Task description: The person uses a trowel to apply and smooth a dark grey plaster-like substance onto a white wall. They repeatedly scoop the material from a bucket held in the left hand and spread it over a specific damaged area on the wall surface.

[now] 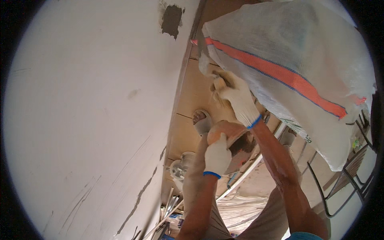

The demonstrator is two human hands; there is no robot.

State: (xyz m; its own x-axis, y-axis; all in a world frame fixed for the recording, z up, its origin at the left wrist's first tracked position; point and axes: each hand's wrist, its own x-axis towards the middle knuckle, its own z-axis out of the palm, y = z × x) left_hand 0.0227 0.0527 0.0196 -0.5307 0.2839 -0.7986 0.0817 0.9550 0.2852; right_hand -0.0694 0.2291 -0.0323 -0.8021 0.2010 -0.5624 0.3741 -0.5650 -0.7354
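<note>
My right hand [236, 96], in a white knit glove with a blue cuff, grips a trowel [218, 83] by its wooden handle; its grey, smeared blade points up beside a large white woven sack [296, 52] with a red stripe. Below it, my left hand [217, 154], gloved alike, holds an orange-brown round container [230, 130] by its side, with dark material inside. Its fingertips are partly hidden. My foot [201, 120] in a sandal stands on tan tiles beyond the container.
A white wall [92, 100] with cracks and a dark patch [172, 22] fills the left. Round fittings [180, 168] and loose strips [168, 208] lie along its base. A black metal rack [352, 180] is at right. Crumpled sheeting [244, 212] lies behind my legs.
</note>
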